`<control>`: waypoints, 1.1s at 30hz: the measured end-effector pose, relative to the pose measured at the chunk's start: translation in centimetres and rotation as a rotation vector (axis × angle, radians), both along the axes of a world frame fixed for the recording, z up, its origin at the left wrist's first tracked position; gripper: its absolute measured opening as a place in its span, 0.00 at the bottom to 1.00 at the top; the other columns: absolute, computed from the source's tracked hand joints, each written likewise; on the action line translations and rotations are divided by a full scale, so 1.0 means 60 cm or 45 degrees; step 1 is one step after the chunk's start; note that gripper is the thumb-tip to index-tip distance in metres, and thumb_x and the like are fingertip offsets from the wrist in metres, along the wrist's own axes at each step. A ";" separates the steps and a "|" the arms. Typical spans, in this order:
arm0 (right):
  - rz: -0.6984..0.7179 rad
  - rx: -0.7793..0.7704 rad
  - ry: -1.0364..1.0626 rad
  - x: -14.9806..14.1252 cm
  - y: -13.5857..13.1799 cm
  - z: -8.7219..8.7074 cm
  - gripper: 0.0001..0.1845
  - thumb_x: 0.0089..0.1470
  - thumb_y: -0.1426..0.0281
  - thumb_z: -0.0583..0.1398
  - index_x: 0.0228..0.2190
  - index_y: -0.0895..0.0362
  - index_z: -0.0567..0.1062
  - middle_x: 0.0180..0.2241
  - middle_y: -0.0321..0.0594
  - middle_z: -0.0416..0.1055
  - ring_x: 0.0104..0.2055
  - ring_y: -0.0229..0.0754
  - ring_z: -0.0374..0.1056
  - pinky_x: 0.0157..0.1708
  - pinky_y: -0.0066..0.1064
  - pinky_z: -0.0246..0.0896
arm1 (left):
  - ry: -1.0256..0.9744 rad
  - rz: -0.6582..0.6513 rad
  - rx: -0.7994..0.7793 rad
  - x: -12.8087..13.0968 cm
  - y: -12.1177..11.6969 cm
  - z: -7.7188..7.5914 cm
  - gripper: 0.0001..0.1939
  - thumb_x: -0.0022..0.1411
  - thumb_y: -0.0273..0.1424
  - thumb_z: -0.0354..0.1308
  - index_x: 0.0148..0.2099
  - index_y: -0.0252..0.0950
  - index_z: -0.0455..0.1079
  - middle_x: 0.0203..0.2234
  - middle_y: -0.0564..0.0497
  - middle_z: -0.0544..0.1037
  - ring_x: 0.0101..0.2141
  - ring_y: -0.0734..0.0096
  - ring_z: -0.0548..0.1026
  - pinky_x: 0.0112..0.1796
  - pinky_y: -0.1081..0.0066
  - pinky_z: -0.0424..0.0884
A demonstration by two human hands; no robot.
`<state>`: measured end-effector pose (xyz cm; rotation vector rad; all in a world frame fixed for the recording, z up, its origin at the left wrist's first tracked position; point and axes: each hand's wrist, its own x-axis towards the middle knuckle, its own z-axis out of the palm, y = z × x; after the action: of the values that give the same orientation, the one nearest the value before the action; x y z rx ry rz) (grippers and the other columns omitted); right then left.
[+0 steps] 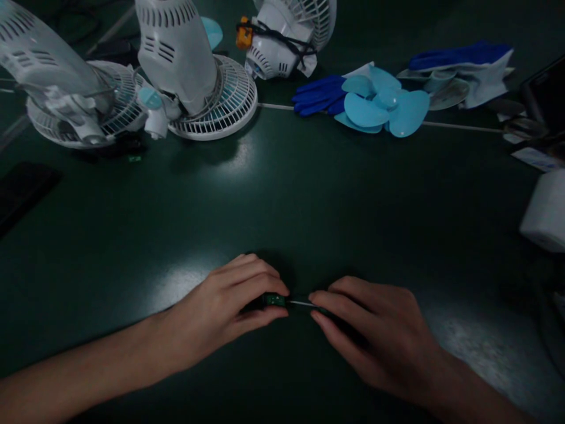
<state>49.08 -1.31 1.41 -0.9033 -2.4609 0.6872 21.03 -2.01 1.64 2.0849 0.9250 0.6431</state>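
Observation:
My left hand (242, 294) pinches a small green circuit board (275, 300) between thumb and fingers, low in the middle of the head view. Part of the board is hidden by the fingers. Just to its right, my right hand (371, 324) is closed around what looks like a screwdriver, its thin metal shaft (302, 303) pointing left at the board. Most of its handle is covered by my fingers. Whether the tip touches the board I cannot tell. Both hands are close to the dark green tabletop (282, 206).
Along the back left stand white fans (176, 59), with another fan (282, 41) behind them. Blue gloves (320, 97) lie by a light blue fan blade (384, 103), and more gloves (463, 70) lie further right. A white box-like object (547, 209) is at the right edge.

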 end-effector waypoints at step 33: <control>0.051 -0.063 -0.020 -0.013 -0.007 -0.002 0.08 0.72 0.68 0.58 0.45 0.55 0.77 0.35 0.36 0.77 0.31 0.36 0.72 0.30 0.30 0.62 | 0.009 -0.008 0.075 0.000 -0.006 -0.004 0.12 0.74 0.30 0.60 0.57 0.36 0.71 0.42 0.45 0.81 0.41 0.66 0.78 0.43 0.67 0.74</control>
<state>48.31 -1.75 1.30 -0.8833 -2.4915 0.7607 21.02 -2.37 1.40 2.1422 0.9126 0.6675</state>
